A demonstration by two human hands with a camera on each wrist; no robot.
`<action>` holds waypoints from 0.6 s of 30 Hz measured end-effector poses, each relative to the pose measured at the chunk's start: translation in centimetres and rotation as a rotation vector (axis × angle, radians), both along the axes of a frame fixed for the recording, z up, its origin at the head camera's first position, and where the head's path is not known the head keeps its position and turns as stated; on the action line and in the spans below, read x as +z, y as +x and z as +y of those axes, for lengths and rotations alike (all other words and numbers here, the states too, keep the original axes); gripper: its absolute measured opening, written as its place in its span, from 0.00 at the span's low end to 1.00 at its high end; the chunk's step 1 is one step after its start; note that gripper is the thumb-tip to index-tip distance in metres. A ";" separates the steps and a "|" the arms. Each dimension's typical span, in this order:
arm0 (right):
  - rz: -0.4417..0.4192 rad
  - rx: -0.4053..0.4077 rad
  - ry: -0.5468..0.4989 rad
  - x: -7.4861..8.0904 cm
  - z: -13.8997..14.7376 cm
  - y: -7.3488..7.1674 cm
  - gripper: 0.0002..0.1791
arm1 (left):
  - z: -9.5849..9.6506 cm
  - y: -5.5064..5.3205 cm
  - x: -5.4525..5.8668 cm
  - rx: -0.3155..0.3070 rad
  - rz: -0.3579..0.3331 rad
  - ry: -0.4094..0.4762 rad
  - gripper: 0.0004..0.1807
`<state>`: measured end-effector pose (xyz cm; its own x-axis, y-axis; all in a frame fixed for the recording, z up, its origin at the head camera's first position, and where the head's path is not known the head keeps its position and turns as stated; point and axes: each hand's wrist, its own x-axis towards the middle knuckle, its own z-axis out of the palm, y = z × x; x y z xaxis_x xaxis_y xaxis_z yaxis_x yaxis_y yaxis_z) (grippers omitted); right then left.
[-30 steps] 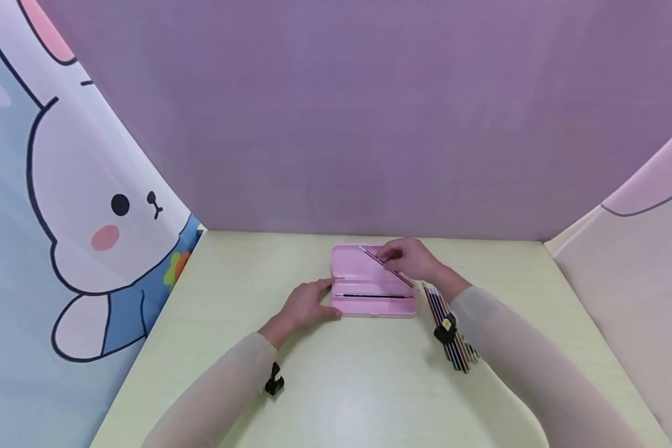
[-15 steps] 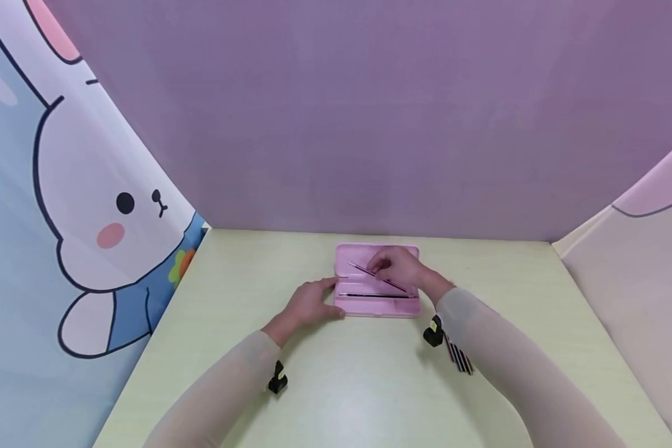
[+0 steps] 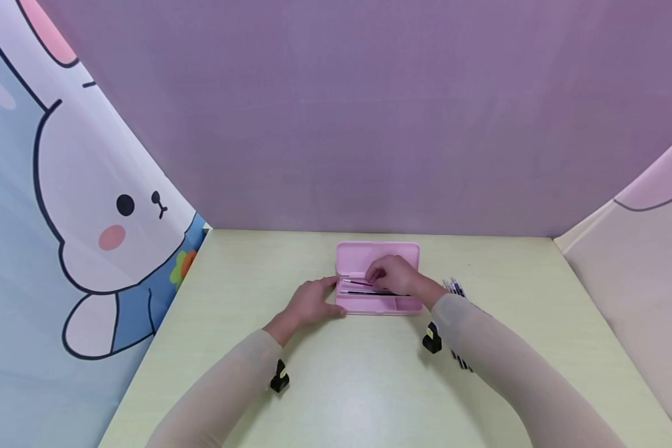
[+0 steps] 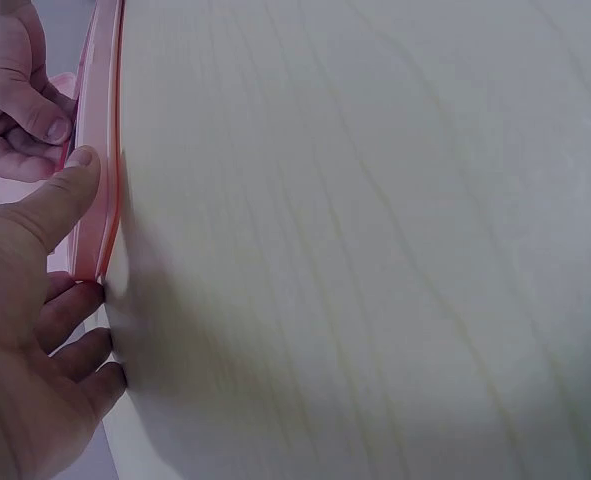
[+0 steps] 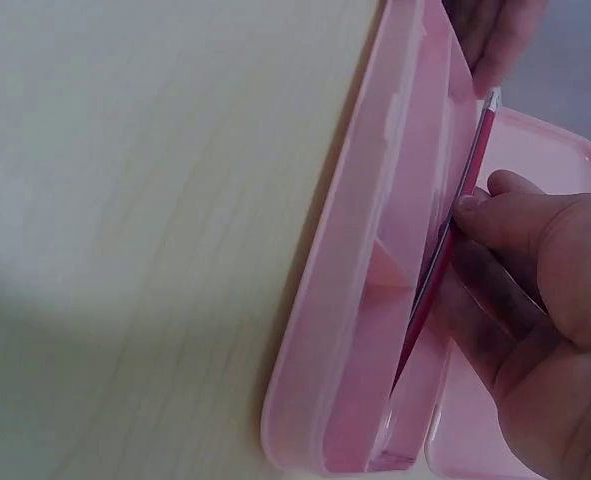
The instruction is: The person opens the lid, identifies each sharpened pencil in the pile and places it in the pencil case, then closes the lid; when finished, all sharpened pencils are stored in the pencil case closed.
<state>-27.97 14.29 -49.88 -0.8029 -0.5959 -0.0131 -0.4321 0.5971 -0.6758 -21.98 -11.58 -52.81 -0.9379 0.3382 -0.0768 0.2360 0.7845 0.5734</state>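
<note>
A pink pencil case [image 3: 369, 305] lies with its lid [image 3: 350, 256] raised back. The left hand [image 3: 309, 303] holds its left end, thumb at the front corner and fingers against the end wall. Over the rear compartment, the right hand [image 3: 396, 275] pinches a pencil [image 5: 479, 150] between thumb and fingers. That pencil is dark red with a dark stripe and a pale end, and lies low along the compartment. A second, dark pencil [image 3: 355, 292] rests in the case just in front of it, partly covered by the right hand in the head view.
To the right of the case, several striped pencils [image 3: 455, 287] lie in a bundle on the pale wooden table [image 3: 358, 386], partly hidden under the right sleeve. A purple partition [image 3: 369, 155] rises behind the table. A rabbit-print panel [image 3: 117, 249] stands at the left.
The right hand has brought the pencil down and toward the front, from above the lid into the rear compartment, levelling it from a slant. The left hand stays at the case's end.
</note>
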 end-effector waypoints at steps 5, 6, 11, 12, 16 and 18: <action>0.031 -0.001 0.043 -0.3 -0.3 0.4 0.09 | 0.0 0.0 -0.1 0.005 0.001 -0.006 0.50; 0.041 0.001 0.056 -0.3 -0.4 0.5 0.09 | 0.0 0.0 -0.1 0.007 0.000 -0.006 0.50; 0.049 -0.018 0.097 -0.3 -0.7 1.1 0.11 | 0.1 0.2 0.1 0.020 -0.011 -0.002 0.51; 0.041 -0.025 0.097 -0.2 -0.8 1.2 0.11 | 0.1 0.2 0.1 0.021 -0.011 -0.001 0.50; 0.026 -0.025 0.084 -0.2 -0.7 1.3 0.10 | 0.1 0.3 0.2 0.023 -0.011 -0.003 0.50; 0.006 -0.027 0.060 -0.3 -0.6 1.2 0.09 | 0.1 0.3 0.3 0.021 -0.007 -0.003 0.50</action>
